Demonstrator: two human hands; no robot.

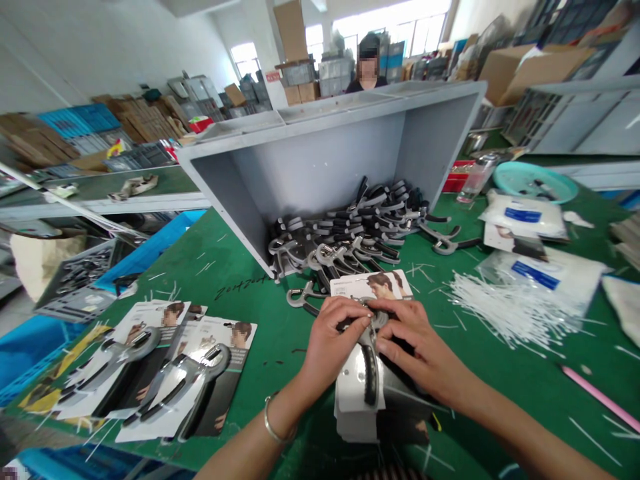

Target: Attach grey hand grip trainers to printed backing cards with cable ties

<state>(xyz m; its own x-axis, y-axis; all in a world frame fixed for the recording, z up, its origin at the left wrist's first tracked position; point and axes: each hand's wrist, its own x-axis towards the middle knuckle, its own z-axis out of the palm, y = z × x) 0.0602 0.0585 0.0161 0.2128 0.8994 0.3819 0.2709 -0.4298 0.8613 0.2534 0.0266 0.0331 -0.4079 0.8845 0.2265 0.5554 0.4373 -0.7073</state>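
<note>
1. Both hands are in the thick of it: left hand (340,333) and right hand (413,340) meet over one handgrip (371,377) at the near edge of the table (273,360).
2. Look at the left: thumb and forefinger come together in a pinch at the handgrip's spring end, a bracelet (270,420) round that wrist. Whether anything thin sits between those tips is too small to tell.
3. And the right: fingers curled over the spring end and side of the same handgrip, clamped on it, thumb tucked in close.
4. The handgrip lies on a printed card (345,380), atop a stack (355,427) of cards.
5. Just beyond, a grey crate (325,157) rests on its side, a heap of handgrips (360,217) spilling from its mouth.
6. Over on the left, two carded handgrips (193,380) lie side by side.
7. On the right, white ties (505,310) fan out beside a clear bag (575,273), with a pink pen (603,398) nearer.
8. Behind the crate, a person (369,83) faces this way.
</note>
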